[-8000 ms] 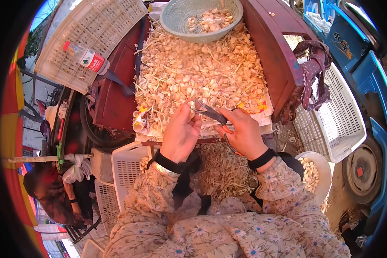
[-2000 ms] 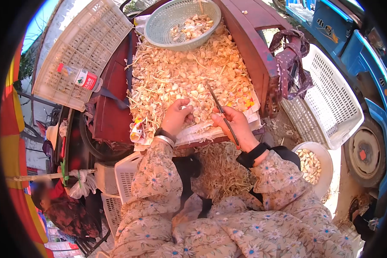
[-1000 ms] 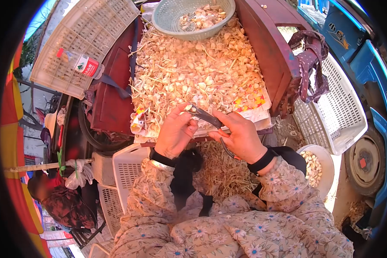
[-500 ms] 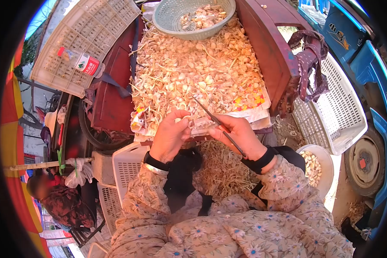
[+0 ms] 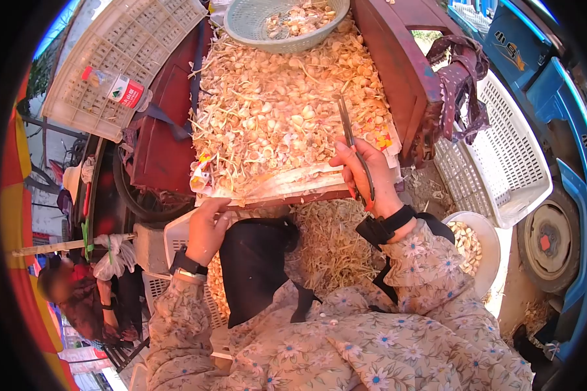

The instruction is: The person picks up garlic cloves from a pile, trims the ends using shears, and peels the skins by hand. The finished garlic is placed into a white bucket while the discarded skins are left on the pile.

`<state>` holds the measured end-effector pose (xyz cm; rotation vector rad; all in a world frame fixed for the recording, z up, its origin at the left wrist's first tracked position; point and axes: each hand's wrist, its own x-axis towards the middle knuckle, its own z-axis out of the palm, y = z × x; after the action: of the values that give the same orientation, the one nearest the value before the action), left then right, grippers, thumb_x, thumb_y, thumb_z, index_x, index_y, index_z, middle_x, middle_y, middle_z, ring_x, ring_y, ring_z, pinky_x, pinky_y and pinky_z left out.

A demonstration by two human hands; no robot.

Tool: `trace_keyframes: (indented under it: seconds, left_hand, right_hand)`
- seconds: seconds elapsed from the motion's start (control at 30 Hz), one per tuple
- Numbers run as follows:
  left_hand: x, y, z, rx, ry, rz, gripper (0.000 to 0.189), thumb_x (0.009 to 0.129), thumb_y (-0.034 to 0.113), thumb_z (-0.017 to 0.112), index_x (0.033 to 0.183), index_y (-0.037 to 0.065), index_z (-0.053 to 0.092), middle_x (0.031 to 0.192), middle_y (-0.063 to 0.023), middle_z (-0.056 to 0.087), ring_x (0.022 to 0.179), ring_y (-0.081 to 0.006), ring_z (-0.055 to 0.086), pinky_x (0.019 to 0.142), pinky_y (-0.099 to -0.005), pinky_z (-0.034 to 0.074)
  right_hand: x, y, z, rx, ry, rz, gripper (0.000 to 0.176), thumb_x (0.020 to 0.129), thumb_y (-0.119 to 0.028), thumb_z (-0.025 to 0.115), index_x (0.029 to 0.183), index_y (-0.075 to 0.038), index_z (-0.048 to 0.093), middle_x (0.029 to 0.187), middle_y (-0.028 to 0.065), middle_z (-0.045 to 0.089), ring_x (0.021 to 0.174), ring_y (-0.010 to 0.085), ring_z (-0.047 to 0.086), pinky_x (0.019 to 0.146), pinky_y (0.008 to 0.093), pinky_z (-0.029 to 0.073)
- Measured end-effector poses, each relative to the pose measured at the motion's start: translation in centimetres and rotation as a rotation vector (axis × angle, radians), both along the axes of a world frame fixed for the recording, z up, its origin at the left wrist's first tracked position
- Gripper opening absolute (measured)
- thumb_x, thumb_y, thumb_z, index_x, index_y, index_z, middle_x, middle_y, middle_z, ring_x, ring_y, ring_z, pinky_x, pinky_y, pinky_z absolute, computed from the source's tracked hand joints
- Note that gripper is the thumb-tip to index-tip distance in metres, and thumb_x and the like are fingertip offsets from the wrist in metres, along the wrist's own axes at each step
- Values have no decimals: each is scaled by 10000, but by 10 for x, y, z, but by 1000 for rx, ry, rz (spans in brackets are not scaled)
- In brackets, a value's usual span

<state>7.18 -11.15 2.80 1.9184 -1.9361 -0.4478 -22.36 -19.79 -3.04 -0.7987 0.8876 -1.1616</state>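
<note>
My right hand (image 5: 370, 171) is closed around dark scissors (image 5: 347, 124), their blades pointing up over the front edge of the garlic heap. A bit of red shows at the handle end. My left hand (image 5: 207, 229) is below the table's front edge, over a white crate (image 5: 176, 236) with peeled cloves (image 5: 216, 287) in it. Its thumb and fingers are apart, and I see nothing between them. Loose garlic cloves and skins (image 5: 274, 117) cover the table in front of me.
A green plastic colander (image 5: 238, 29) with cloves sits at the table's far end. At right are a bowl of cloves (image 5: 466, 247), a white crate (image 5: 515, 150) and a blue vehicle (image 5: 567, 117). A plastic bottle (image 5: 120, 89) lies on a crate at left. Another person (image 5: 78, 293) sits lower left.
My left hand has moved left and down from the table edge to above the crate, and the small clove it pinched is gone from view. My right hand has tilted the scissors more upright.
</note>
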Motion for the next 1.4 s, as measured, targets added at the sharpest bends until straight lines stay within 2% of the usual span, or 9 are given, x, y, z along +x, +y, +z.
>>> trace_keyframes:
  seconds: [0.03,0.27,0.57,0.67,0.83,0.97,1.17,1.27,1.4]
  left_hand:
    - [-25,-22,-3,-20,159,-60,250,748,16,605,997,26,606,905,-154,598,767,-281,609,687,-339,493]
    - [-101,-131,-58,-18,-27,-344,341,699,49,635,1038,50,599,903,-165,567,835,-327,571,733,-374,462]
    - [-102,-147,-74,-90,-46,-227,284,694,60,633,975,40,597,862,-177,595,820,-338,580,714,-380,465]
    - [-100,-137,-58,-12,3,-64,219,712,54,623,929,22,601,804,-165,618,743,-298,605,658,-342,471]
    - [-80,-122,-70,-15,342,79,141,798,76,617,926,20,634,774,-33,642,620,-90,559,565,-254,451]
    - [-82,-116,-58,-19,575,173,114,846,104,583,916,24,623,716,-4,610,553,-63,540,481,-184,414]
    - [-70,-108,-51,241,-71,-36,316,801,341,619,941,58,637,728,-109,648,651,-244,621,594,-349,475]
    - [-91,-98,-33,42,-315,4,383,771,435,614,936,90,641,772,-137,645,717,-315,612,633,-397,469]
    - [-102,-114,-38,71,-362,-71,345,726,388,669,913,99,656,728,-126,640,711,-298,619,612,-390,473]
  right_hand:
    - [0,0,-1,10,-1,9,349,877,-284,565,1100,-17,527,741,55,585,456,16,420,368,161,339]
    - [-6,3,4,49,9,15,339,877,-269,565,1103,-18,528,748,64,595,445,17,422,362,161,338]
    - [-6,2,8,-9,59,69,379,849,-289,606,1101,-12,545,748,51,605,464,21,428,394,168,340]
    - [-11,1,9,0,67,25,375,859,-295,589,1108,-20,536,743,44,602,448,16,424,363,167,338]
    - [-14,2,10,50,5,24,394,817,-288,657,1067,0,559,746,37,601,550,30,472,462,166,348]
    - [-11,3,9,19,65,39,378,842,-294,614,1081,-11,539,735,33,598,477,16,432,381,164,334]
    - [-9,-2,0,8,74,45,390,853,-292,596,1116,-11,530,727,32,602,454,8,420,353,161,323]
    - [-8,0,6,11,98,57,392,854,-283,597,1123,-6,532,723,31,602,453,8,417,353,163,319]
    - [-4,0,3,-27,93,61,388,854,-263,597,1128,2,530,718,30,602,444,11,411,353,165,315]
